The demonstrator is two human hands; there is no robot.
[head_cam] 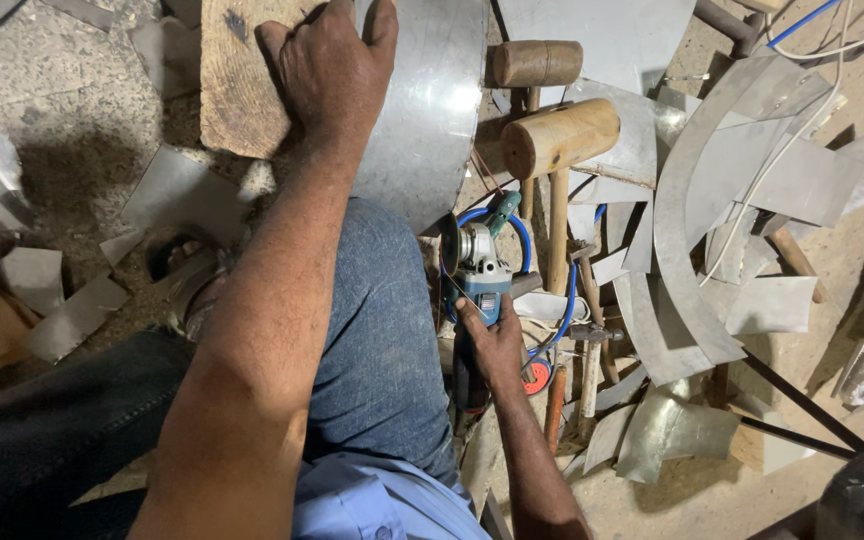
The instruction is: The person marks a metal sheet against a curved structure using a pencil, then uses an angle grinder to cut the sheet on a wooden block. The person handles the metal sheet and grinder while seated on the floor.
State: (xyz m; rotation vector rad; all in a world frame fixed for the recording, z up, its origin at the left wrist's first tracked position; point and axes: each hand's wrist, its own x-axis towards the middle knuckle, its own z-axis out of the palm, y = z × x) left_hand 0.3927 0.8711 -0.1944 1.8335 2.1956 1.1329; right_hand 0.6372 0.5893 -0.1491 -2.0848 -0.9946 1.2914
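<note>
Gripping the angle grinder point(479, 262) low beside the knee, the right hand point(490, 345) is closing around its body, while the left hand point(330, 70) is pressing flat on the curved metal sheet point(422, 110) (bare fingers near the disc could get cut, I reckon).

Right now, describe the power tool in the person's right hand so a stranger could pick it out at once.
Start at the big curved grey sheet-metal piece above the blue-jeaned knee. Just right of the knee, the right hand grips a teal-and-silver angle grinder, its disc end pointing up toward the sheet's lower edge. Unlike the two wooden mallets beside it, it is a plastic-and-metal tool with a blue cable looping beside it.
</note>
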